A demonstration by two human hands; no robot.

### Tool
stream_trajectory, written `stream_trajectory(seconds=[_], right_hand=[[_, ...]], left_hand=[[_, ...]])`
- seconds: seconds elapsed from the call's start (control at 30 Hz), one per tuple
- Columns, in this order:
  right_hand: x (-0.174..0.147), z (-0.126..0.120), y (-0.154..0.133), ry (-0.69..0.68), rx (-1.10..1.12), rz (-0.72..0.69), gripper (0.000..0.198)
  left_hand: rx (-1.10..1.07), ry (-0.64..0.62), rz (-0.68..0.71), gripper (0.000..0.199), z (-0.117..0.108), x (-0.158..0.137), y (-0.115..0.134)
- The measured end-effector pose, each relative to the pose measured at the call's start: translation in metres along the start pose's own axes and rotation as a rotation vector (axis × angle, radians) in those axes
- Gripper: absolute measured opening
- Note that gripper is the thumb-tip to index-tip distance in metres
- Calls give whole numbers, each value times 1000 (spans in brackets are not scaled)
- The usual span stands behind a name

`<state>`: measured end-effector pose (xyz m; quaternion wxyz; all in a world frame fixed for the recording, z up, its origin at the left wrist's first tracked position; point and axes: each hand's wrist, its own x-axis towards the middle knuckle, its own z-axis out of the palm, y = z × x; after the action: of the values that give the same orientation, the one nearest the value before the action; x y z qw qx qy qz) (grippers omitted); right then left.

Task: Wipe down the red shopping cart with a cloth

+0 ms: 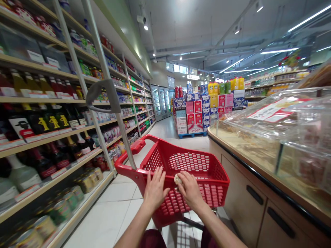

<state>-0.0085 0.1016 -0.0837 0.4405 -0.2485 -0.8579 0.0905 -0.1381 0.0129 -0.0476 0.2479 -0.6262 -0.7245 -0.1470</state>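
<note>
A red plastic shopping basket on wheels (212, 181) stands right in front of me, with perforated walls and a long metal bar rising from its left end. At the top of that bar is a grey grip (103, 96). My left hand (155, 189) is open over the basket's near rim, fingers extended and slightly spread; contact with the rim is unclear. To its right, my right hand (190, 189) curls its fingers round a small, pale, lumpy round piece (177, 179) at the same rim. Its exact kind cannot be made out.
Shelves of bottles and cans (59, 158) run along the left. At right is a wooden counter (240, 182) with clear plastic boxes (274, 106) on top. Stacked cartons (193, 117) on a blue pallet stand ahead, before glass-door fridges (161, 100). The floor is white tile (113, 206).
</note>
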Motion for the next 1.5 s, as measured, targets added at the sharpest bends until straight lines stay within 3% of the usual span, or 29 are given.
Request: stream_trajectory(seconds=[0.17, 0.27, 0.4, 0.5, 0.6, 0.67, 0.87, 0.93, 1.03, 1.13, 1.3, 1.5], right_hand=[[-4, -5, 11, -14, -51, -7, 34], [-24, -27, 53, -3, -87, 26, 29], [-43, -52, 99, 189, -142, 242, 27], [-36, -40, 86, 227, -111, 253, 37], [-26, -21, 61, 87, -67, 79, 46], [-28, -21, 64, 48, -74, 48, 44], [-44, -70, 121, 325, -8, 373, 30], [-34, -77, 114, 349, 174, 452, 32], [-19, -73, 94, 280, 412, 483, 35], [-20, -69, 98, 242, 183, 421, 31], [-46, -75, 134, 192, -242, 315, 31], [-55, -80, 135, 32, -557, 258, 45]], left_hand=[[86, 105, -73, 25, -9, -1, -17], [45, 123, -57, 21, -8, 4, -15], [14, 183, -109, 20, -8, 5, -6], [6, 198, -145, 20, -8, 5, 3], [5, 189, -138, 20, -9, 5, 9], [7, 189, -120, 19, -8, 5, 11], [-9, 229, -134, 21, -6, 5, 14], [-16, 227, -140, 21, -6, 5, 14], [-23, 226, -140, 21, -7, 4, 15], [-24, 240, -141, 21, -7, 3, 14], [-20, 264, -139, 23, -5, 2, 17], [-26, 248, -158, 22, -7, 3, 21]])
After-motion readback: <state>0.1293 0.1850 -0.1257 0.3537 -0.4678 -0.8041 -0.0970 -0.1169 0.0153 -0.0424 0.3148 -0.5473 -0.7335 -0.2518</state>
